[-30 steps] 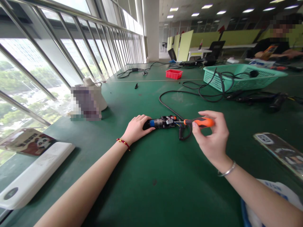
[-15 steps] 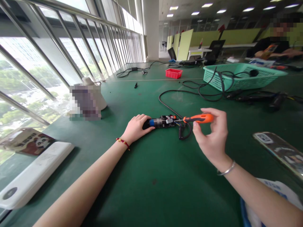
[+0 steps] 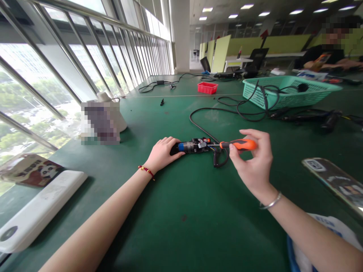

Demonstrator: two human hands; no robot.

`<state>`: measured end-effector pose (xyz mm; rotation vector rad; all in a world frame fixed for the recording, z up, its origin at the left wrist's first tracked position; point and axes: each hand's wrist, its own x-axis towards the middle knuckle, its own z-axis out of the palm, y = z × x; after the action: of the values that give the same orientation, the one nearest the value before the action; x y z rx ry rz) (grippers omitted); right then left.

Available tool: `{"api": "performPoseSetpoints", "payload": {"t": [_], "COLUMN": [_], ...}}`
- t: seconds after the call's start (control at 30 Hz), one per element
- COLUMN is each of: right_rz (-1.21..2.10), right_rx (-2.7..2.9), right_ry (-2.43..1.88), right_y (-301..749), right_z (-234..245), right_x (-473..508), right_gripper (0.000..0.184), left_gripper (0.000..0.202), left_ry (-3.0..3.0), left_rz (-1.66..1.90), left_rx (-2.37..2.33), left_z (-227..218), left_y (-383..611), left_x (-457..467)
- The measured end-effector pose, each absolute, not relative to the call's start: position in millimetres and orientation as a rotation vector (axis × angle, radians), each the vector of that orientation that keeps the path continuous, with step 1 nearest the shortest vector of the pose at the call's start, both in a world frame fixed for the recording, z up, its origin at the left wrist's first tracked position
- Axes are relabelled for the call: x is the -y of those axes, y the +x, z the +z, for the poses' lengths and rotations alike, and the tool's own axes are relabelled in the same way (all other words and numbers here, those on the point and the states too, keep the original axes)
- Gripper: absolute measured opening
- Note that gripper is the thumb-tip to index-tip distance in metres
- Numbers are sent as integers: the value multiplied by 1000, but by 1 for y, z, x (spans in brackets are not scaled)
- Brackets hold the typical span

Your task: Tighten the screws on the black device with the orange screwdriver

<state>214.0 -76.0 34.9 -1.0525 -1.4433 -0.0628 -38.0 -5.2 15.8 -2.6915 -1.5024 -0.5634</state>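
My left hand (image 3: 163,153) is wrapped round the black end of an opened corded power tool (image 3: 189,146), which lies on its side on the green table (image 3: 187,196). A blue ring, a metal section and small coloured wires show in the tool's body. My right hand (image 3: 253,158) holds a screwdriver (image 3: 241,144) by its orange and black handle, with the thumb beneath it. The screwdriver's shaft lies almost level and points left into the tool's wired end; its tip is too small to make out. A black power cord (image 3: 195,120) runs from that end.
A green basket (image 3: 255,94) with cable stands at the back right, near a red tray (image 3: 207,88). On the left are a pitcher (image 3: 120,117), a carton (image 3: 34,172) and a long white device (image 3: 42,211). A phone (image 3: 334,181) lies right. A person (image 3: 326,56) sits beyond.
The screwdriver handle has turned slightly in my right hand, and the thumb has shifted a little to the left. My left hand and the power tool stay in place.
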Motion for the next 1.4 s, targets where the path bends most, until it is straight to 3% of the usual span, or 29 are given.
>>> {"api": "performPoseSetpoints", "payload": {"t": [0.13, 0.3, 0.5, 0.67, 0.73, 0.93, 1.13, 1.4], "right_rz": [-51, -58, -13, -69, -71, -46, -132, 41], "right_rx": [1450, 1455, 1485, 1476, 1507, 1918, 2435, 2572], "right_ry": [-1107, -1022, -1134, -1026, -991, -896, -778, -683], "right_y": [213, 214, 215, 215, 217, 215, 198, 188], "right_z": [36, 34, 38, 36, 36, 38, 30, 22], "right_x": [78, 76, 78, 76, 76, 80, 87, 96], "right_gripper": [17, 33, 9, 28, 27, 5, 8, 8], "left_gripper": [38, 39, 38, 39, 40, 47, 43, 33], "left_ry": [-2693, -2694, -2691, -2686, -2653, -2577, -2528, -2361], "left_rz": [-565, -563, -566, -549, -498, -485, -360, -108], "left_rx": [1501, 1488, 1498, 1492, 1443, 1285, 1387, 1784], "left_z": [16, 15, 16, 17, 19, 21, 18, 45], "left_y": [-38, -39, -38, -38, -36, -16, -3, -6], "left_x": [5, 5, 4, 4, 6, 17, 22, 36]}}
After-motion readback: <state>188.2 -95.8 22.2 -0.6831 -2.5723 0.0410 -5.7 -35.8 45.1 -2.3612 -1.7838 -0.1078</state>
